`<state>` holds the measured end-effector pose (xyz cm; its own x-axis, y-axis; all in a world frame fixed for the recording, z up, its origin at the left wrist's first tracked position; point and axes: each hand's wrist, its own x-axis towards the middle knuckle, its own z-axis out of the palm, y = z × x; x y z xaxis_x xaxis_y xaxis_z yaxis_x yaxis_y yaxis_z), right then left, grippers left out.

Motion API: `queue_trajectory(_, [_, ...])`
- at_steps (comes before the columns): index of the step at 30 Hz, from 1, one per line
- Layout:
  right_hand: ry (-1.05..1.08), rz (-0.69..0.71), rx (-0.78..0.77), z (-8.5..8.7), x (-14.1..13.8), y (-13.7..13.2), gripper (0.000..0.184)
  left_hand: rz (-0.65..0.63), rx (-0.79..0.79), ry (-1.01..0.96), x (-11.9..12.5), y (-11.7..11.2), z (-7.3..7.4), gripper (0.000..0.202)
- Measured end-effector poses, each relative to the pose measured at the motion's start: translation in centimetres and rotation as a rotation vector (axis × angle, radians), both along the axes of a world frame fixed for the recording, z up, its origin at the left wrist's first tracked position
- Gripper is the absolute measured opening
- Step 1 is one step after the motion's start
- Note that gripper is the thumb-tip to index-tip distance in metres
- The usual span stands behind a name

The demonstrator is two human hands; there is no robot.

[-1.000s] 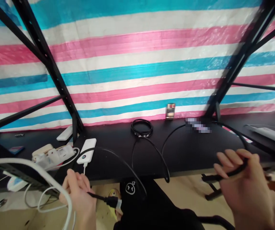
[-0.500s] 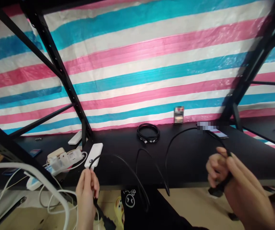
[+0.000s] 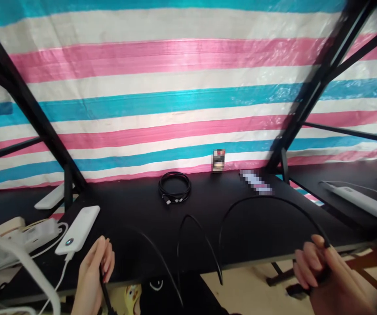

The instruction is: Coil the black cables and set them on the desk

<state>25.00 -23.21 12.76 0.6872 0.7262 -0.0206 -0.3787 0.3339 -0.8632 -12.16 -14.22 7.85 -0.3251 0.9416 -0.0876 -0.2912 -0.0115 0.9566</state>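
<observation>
Looking down from the head camera, both hands sit at the front edge of the black desk (image 3: 142, 210), each closed on the same black cable (image 3: 257, 200). The left hand (image 3: 93, 273), near the front left corner, has its fingers pinched together around one end of the cable, which drops out of sight below the hand. The right hand (image 3: 319, 273), at the front edge toward the right, is curled shut around the other stretch, thumb on top and fingers wrapped under. Between the hands the cable rises in loose arches over the front part of the desk top and dips past its front edge.

Just beside the left hand, a white power bank (image 3: 78, 224) lies at an angle near the desk's left edge, with a thin white lead running off its near end. A coiled black cable (image 3: 174, 187) rests near the middle of the back edge, and a small box (image 3: 218, 160) stands against the back edge to its right.

Behind the desk hangs a striped tarp (image 3: 181, 87) in pink, white and blue. Black metal frame bars (image 3: 27, 105) slant up at both sides. A white power strip (image 3: 355, 199) lies on the neighbouring surface at right.
</observation>
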Motion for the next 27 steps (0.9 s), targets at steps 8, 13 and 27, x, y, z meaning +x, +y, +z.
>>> queue_trajectory(8, [0.008,-0.034,0.079,-0.8,0.1,0.8,0.033,0.120,0.114,-0.054,2.2,0.3,1.9,0.052])
queue_trajectory(13, [-0.107,-0.102,0.075,-1.9,-0.6,1.3,0.034,0.151,0.125,-0.124,2.9,-0.2,2.7,0.045])
queue_trajectory(27, [-0.409,0.485,0.074,-2.0,-8.3,2.4,0.023,0.116,0.299,-0.045,6.4,-2.1,4.7,0.040])
